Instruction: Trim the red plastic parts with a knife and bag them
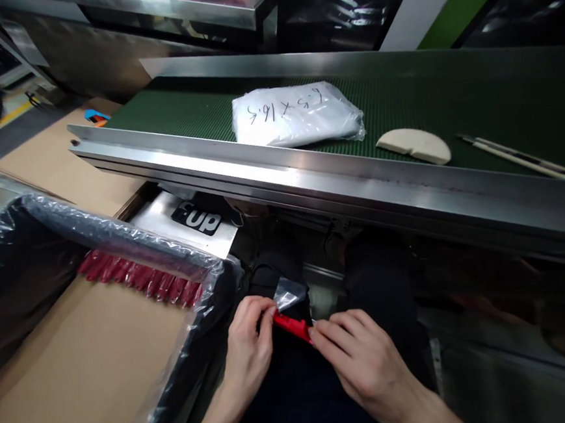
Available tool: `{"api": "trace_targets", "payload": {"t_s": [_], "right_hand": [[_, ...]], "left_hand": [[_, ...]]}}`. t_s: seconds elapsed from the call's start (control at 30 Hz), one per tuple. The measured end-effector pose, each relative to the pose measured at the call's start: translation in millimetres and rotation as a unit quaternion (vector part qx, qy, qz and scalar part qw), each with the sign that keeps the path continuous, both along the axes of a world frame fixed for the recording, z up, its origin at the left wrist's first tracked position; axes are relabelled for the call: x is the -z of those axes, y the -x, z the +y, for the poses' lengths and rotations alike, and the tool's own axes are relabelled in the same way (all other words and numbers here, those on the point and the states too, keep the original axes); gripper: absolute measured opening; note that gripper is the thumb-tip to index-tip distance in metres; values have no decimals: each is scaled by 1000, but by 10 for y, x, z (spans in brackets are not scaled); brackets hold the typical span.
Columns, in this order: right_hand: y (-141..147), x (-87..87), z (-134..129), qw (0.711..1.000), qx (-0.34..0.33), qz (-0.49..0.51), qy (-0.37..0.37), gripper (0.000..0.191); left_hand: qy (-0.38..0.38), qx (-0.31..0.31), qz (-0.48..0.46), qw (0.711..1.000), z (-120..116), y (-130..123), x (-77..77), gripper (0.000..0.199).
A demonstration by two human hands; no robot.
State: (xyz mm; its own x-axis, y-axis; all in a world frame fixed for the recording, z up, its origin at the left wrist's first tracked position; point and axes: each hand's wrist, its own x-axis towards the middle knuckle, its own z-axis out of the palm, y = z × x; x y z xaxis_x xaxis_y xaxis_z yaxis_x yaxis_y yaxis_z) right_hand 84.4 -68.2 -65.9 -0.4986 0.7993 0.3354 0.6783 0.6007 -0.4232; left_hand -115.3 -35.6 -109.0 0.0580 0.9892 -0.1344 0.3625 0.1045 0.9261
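Note:
A slim red plastic part is held over my lap between both hands; its exact kind is not clear. My left hand pinches its left end between thumb and fingers. My right hand has its fingers closed around the right end, hiding that tip. Just beyond my left fingertips, a small clear plastic bag shows above my leg; whether the left hand grips it too, I cannot tell.
Ahead runs a green conveyor belt with a metal rail. On it lie a plastic-wrapped white pack, a half-round cream piece and a pen-like tool. At left, a plastic-lined bin holds cardboard and a row of bagged red pieces.

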Motion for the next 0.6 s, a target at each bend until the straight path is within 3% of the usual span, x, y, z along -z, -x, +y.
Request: {"api": "trace_targets", "payload": {"t_s": [0.17,0.3,0.4,0.5,0.6], "right_hand": [[182,157,-100,989,101,107,10,22],[303,278,-108,956,223,181,58,13],[329,372,-84,934,279,198,100,9],[290,463,-91,936,275,191,108,10],[186,507,-120,961,206,161,92,16]], "left_hand": [[-10,-69,-4,998,-94,-34,101,15],[54,-109,-48,991,-173,-134,232,22],[105,-141,-88,980,-196,-218,288,29],[137,-148,-125,971,-195,-267,294,32],[146,-139,-134,970,-178,-250,307,32]]}}
